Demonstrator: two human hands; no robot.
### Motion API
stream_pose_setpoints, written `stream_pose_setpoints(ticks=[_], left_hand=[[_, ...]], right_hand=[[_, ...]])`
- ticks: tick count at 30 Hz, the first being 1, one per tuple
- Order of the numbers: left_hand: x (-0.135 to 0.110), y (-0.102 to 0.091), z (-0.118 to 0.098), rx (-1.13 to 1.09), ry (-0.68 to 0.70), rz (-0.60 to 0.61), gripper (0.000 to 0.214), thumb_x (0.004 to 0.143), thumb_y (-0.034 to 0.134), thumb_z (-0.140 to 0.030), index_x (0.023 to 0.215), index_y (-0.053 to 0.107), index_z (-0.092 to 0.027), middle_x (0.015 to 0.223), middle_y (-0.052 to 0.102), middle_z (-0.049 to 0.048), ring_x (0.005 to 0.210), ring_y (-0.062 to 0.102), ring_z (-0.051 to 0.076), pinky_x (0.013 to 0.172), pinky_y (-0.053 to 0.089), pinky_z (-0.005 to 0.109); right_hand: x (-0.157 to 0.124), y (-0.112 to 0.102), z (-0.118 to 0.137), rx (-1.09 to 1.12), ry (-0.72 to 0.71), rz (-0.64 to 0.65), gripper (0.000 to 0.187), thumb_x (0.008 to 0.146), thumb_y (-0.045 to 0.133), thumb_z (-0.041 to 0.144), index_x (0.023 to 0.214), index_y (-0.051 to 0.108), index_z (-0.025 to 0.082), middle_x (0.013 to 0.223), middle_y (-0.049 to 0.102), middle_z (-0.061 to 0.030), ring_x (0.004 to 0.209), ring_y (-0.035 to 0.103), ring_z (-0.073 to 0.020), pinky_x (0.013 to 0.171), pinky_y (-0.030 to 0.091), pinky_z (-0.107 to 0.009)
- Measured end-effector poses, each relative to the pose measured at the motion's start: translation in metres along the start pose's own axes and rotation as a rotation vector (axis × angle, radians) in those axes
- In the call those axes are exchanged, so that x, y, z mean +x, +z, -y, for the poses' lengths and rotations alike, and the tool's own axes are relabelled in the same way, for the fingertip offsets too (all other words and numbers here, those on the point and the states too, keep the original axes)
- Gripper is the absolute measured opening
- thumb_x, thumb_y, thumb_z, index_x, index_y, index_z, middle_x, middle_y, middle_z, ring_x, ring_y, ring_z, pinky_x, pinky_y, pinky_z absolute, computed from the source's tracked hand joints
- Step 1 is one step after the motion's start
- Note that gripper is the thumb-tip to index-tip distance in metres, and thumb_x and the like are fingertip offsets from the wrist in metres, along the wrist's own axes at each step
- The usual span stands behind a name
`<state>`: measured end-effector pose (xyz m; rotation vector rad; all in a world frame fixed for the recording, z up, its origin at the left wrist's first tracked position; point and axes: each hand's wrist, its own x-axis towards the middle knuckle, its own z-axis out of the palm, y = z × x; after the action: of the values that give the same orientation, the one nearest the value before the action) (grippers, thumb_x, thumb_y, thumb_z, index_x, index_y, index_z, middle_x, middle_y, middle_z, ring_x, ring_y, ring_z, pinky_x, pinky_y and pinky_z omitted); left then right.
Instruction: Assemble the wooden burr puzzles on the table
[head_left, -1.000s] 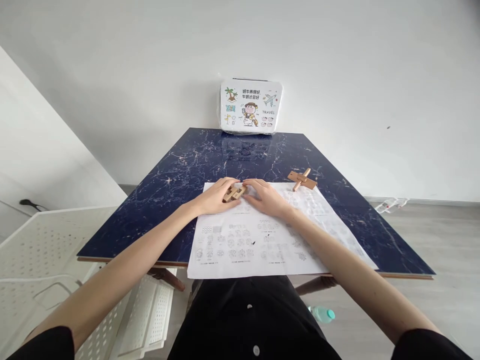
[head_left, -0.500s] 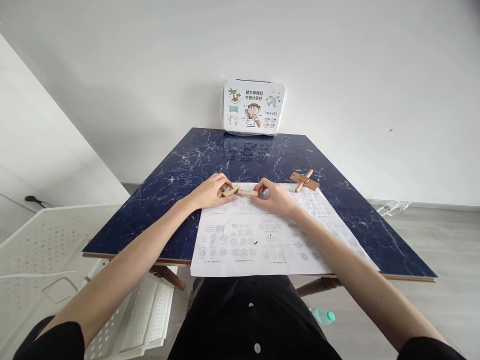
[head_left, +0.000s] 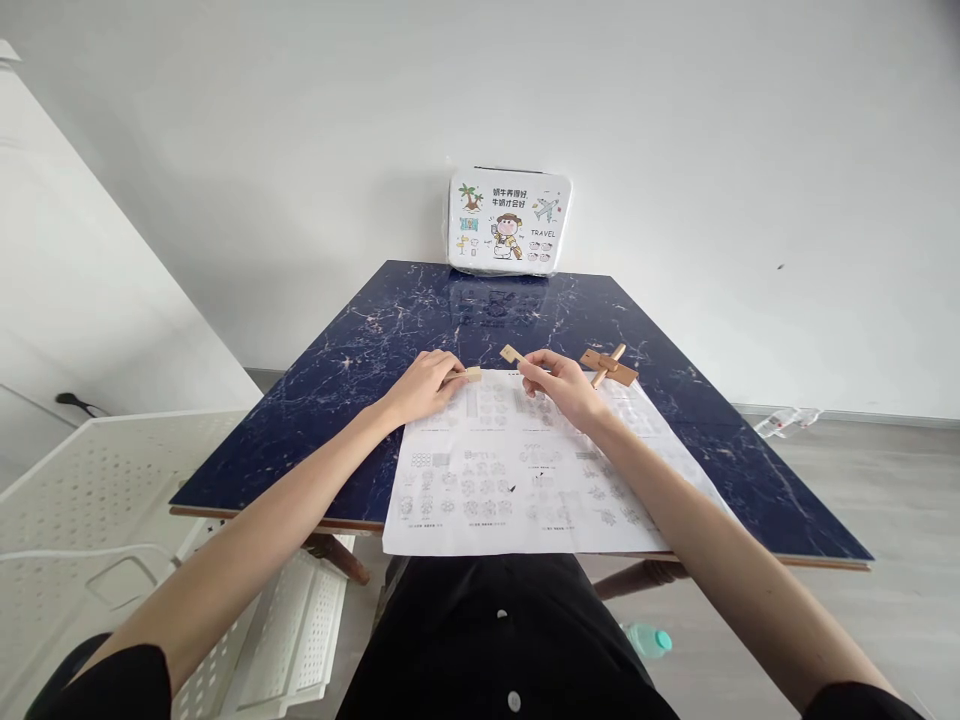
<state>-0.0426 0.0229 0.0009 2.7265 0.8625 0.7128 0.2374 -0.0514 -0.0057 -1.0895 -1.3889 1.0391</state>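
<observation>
My left hand (head_left: 421,385) rests at the top left corner of a printed instruction sheet (head_left: 517,470), its fingers closed on a small wooden puzzle piece (head_left: 471,374). My right hand (head_left: 559,384) is raised slightly above the sheet and pinches another wooden puzzle piece (head_left: 512,355) that points up and to the left. The two pieces are apart. A cross of assembled wooden pieces (head_left: 608,365) lies just right of my right hand, on the sheet's top edge.
The sheet lies on a dark blue marble-patterned table (head_left: 390,330). A white case with cartoon print (head_left: 509,220) stands against the wall at the far edge. White perforated baskets (head_left: 90,500) stand at the left. On the floor under the table lies a plastic bottle (head_left: 646,637).
The wooden pieces held together a second ago have been pulled apart. My right hand has lifted one piece up and to the right, while my left hand keeps the other on the sheet.
</observation>
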Motion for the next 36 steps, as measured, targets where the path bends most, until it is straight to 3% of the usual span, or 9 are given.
stream_pose_setpoints(ticks=[4,7,10,15,22,26,28,31,36], left_hand=[[0.0,-0.001,-0.007,0.0,0.027,-0.157,0.026,0.113,0.044,-0.042,0.102,0.056,-0.021,0.096,0.068,0.0075,0.096,0.063,0.024,0.104,0.045,0.047],[0.0,0.0,-0.01,-0.076,-0.019,-0.231,0.024,0.115,0.039,-0.041,0.104,0.05,-0.022,0.082,0.061,0.0019,0.072,0.055,0.018,0.078,0.046,0.035],[0.0,0.003,-0.012,-0.184,-0.052,-0.203,0.02,0.113,0.043,-0.042,0.112,0.046,-0.022,0.074,0.054,-0.0029,0.056,0.044,0.013,0.058,0.032,0.029],[-0.001,0.006,-0.017,-0.209,-0.047,-0.133,0.022,0.111,0.048,-0.043,0.112,0.048,-0.021,0.074,0.056,-0.0023,0.053,0.044,0.011,0.055,0.031,0.028],[-0.001,0.003,-0.037,-0.195,-0.082,-0.155,0.048,0.118,0.028,-0.049,0.099,0.06,-0.019,0.07,0.064,-0.0013,0.048,0.047,0.01,0.06,0.038,0.029],[0.002,0.011,-0.045,-0.45,-0.127,-0.205,0.04,0.117,0.029,-0.053,0.118,0.053,-0.02,0.069,0.06,-0.0037,0.057,0.053,0.013,0.062,0.042,0.028],[0.004,0.015,-0.049,-0.656,-0.171,-0.16,0.039,0.117,0.03,-0.055,0.124,0.048,-0.021,0.067,0.052,-0.0058,0.053,0.046,0.013,0.055,0.038,0.027],[0.006,0.017,-0.055,-0.908,-0.229,0.0,0.038,0.115,0.034,-0.058,0.113,0.05,-0.023,0.072,0.041,-0.0063,0.048,0.03,0.009,0.046,0.029,0.026],[0.005,0.012,-0.066,-1.071,-0.272,0.131,0.037,0.114,0.041,-0.056,0.1,0.051,-0.023,0.08,0.037,-0.0042,0.051,0.027,0.008,0.045,0.028,0.026]], right_hand=[[0.002,-0.001,-0.003,0.179,0.018,0.015,0.045,0.083,0.09,0.06,0.087,0.062,0.024,0.081,0.067,-0.0011,0.072,0.059,-0.0152,0.071,0.05,-0.033],[0.002,0.0,-0.003,0.258,0.053,0.015,0.051,0.085,0.085,0.068,0.087,0.059,0.024,0.08,0.062,0.0005,0.063,0.053,-0.0123,0.059,0.043,-0.031],[0.002,0.0,0.001,0.296,0.089,0.016,0.054,0.088,0.08,0.073,0.084,0.056,0.024,0.074,0.049,0.0043,0.054,0.04,-0.0086,0.05,0.03,-0.029],[0.001,0.0,0.004,0.333,0.093,0.027,0.052,0.09,0.08,0.07,0.084,0.057,0.024,0.076,0.049,0.0036,0.055,0.038,-0.0087,0.05,0.028,-0.029],[-0.002,0.005,0.007,0.327,0.061,0.082,0.046,0.093,0.078,0.068,0.093,0.066,0.024,0.087,0.06,0.0001,0.06,0.044,-0.0098,0.052,0.03,-0.028],[-0.005,0.008,0.008,0.338,0.028,0.188,0.041,0.097,0.076,0.063,0.1,0.067,0.024,0.094,0.064,-0.002,0.063,0.049,-0.0109,0.054,0.034,-0.029],[-0.007,0.01,0.009,0.328,0.011,0.247,0.039,0.099,0.074,0.062,0.103,0.067,0.024,0.096,0.065,-0.0026,0.065,0.051,-0.0119,0.056,0.037,-0.03],[-0.01,0.014,0.01,0.305,-0.006,0.315,0.038,0.101,0.072,0.061,0.111,0.068,0.025,0.097,0.065,-0.0025,0.068,0.055,-0.0133,0.06,0.042,-0.031],[-0.012,0.019,0.01,0.314,-0.036,0.341,0.035,0.101,0.073,0.06,0.109,0.067,0.026,0.091,0.064,0.0002,0.07,0.059,-0.0134,0.063,0.043,-0.031]])
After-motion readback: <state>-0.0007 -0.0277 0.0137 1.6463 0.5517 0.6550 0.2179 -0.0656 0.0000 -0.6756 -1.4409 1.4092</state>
